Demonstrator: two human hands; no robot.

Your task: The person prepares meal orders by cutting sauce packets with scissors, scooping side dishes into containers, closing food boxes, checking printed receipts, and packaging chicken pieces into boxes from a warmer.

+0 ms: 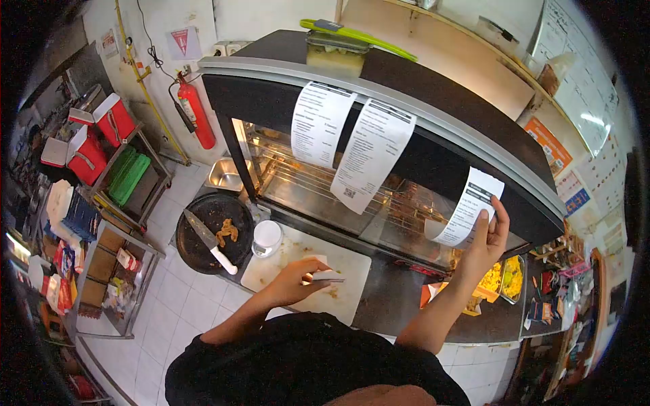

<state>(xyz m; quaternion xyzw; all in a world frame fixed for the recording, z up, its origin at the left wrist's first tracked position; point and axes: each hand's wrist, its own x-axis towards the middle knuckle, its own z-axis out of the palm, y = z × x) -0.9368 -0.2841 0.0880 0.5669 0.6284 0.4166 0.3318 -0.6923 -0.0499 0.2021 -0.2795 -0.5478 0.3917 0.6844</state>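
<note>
My right hand (492,233) pinches the edge of a printed receipt (466,211) against the dark front of the heated display cabinet (433,172); the paper's lower end curls. In my left hand (292,283) is a thin, flat, whitish-grey object (328,276), its exact kind not clear. This hand hovers above a stained white cutting board (355,271). Two more long receipts, one on the left (320,122) and one in the middle (374,152), hang from the cabinet's upper edge.
Left of the board are a small white scale (267,237) and a black round pan (186,243) holding a knife (206,237) and browned food pieces (227,232). Yellow food in a tray (512,277) stands right. A fire extinguisher (196,111) hangs behind; a shelf cart (108,284) stands left.
</note>
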